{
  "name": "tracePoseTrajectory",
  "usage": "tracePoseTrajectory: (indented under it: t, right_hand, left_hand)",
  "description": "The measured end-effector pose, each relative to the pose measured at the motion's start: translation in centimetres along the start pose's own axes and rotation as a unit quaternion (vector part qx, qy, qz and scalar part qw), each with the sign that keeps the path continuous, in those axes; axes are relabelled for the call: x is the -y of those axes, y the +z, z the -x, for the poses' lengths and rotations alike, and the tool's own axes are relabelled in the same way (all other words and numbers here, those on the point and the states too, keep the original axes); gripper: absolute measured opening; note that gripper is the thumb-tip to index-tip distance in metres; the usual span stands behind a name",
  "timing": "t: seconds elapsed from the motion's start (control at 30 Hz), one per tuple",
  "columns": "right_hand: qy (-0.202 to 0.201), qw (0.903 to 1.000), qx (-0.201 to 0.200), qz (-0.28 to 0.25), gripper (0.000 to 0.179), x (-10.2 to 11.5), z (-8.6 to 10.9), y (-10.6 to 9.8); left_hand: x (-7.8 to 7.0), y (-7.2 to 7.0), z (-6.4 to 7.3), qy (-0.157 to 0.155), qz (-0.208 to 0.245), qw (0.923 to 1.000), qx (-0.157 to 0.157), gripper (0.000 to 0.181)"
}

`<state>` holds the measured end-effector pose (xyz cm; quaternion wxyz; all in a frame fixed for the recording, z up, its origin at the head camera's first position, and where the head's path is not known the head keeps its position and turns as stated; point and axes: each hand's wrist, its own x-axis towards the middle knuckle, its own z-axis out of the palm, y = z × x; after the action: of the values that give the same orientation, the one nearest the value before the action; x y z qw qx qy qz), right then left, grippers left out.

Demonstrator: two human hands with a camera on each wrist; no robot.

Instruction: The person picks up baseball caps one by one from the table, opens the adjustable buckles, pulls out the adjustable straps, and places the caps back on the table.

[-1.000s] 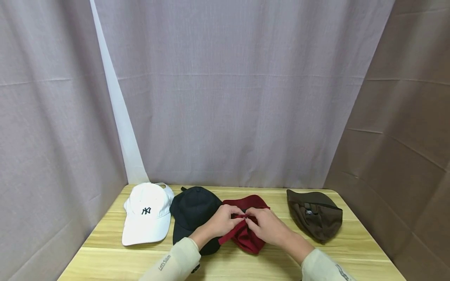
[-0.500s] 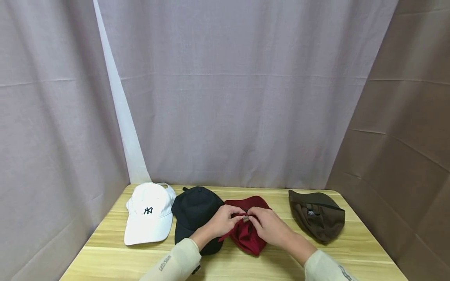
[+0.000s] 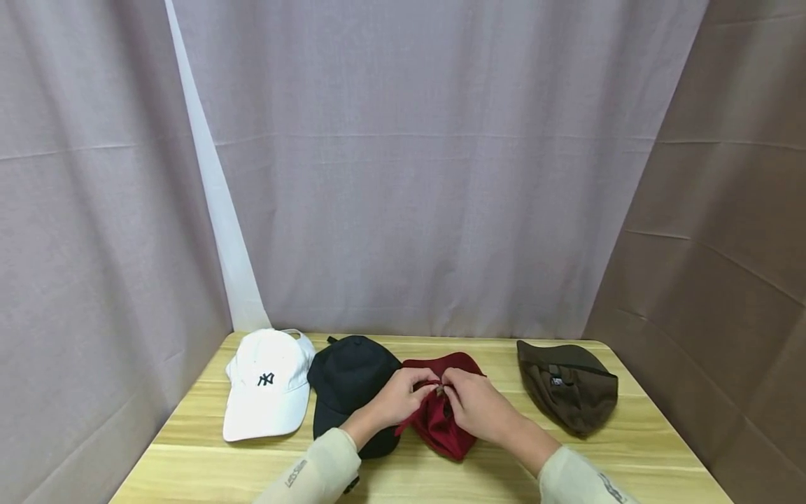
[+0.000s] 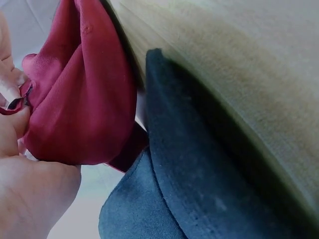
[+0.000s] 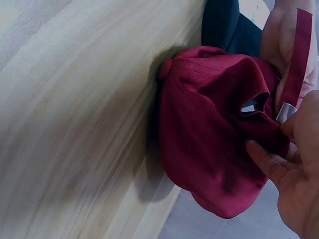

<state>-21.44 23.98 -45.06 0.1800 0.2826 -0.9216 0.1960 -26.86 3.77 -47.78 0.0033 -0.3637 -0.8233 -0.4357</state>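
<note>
A dark red baseball cap (image 3: 443, 432) lies crown toward me with its brim at the far side. My left hand (image 3: 401, 393) pinches its back strap near the metal buckle. The strap (image 5: 300, 55) runs out through the silvery buckle (image 5: 285, 113), its loose end trailing past the left hand in the right wrist view. Thumb and fingers of my right hand (image 3: 475, 404) grip the cap's back edge right at the buckle. In the left wrist view the red crown (image 4: 87, 109) bulges beside the left hand. The fingers partly hide the buckle in the head view.
A black cap (image 3: 352, 371) sits close against the red one, under the left forearm. Farther left is a white cap (image 3: 264, 392) with a dark logo. A brown cap (image 3: 579, 399) lies at the right. Curtains (image 3: 403, 210) stand behind the wooden table (image 3: 208, 469).
Both hands stay at the red cap with small finger shifts. The strap's loose end, broad at the lower left earlier, now looks narrower and shorter. The buckle has come into view between the fingertips.
</note>
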Motion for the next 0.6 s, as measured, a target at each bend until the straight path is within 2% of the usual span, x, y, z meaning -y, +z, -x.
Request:
tracePoseTrajectory:
  t: [0.33, 0.6]
  right_hand:
    - [-0.028, 0.9988, -0.039, 0.015, 0.015, -0.41, 0.18, 0.17]
    - [-0.028, 0.9987, -0.04, 0.016, 0.016, -0.65, 0.4, 0.03]
  left_hand:
    - [-0.55, 0.17, -0.02, -0.01, -0.001, 0.9999, 0.007, 0.016]
    - [-0.26, 0.09, -0.06, 0.019, -0.013, 0.9997, 0.007, 0.013]
